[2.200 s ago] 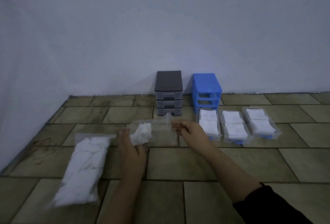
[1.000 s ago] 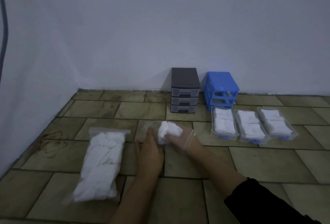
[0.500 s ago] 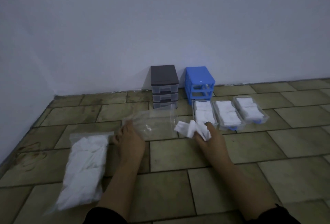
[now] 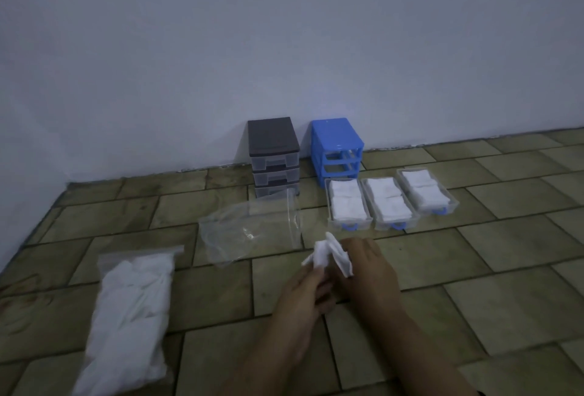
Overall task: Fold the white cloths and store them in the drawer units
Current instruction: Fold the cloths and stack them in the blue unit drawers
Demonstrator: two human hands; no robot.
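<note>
A crumpled white cloth [image 4: 328, 254] is held low over the floor tiles between both hands. My left hand [image 4: 305, 296] pinches its near left corner, and my right hand [image 4: 369, 264] grips its right side. Against the wall stand a dark grey drawer unit [image 4: 273, 155] with its drawers shut and a blue drawer unit [image 4: 336, 150] whose slots stand empty. Three clear drawers [image 4: 392, 203] filled with folded white cloths lie on the floor in front of the blue unit.
An empty clear plastic bag [image 4: 252, 231] lies on the tiles left of the cloth. A full clear bag of white cloths [image 4: 129, 316] lies at the near left. The white wall meets the floor behind the units.
My left hand let go of the empty bag and came right to the cloth. My right hand drew the cloth nearer. The empty bag now lies loose on the floor.
</note>
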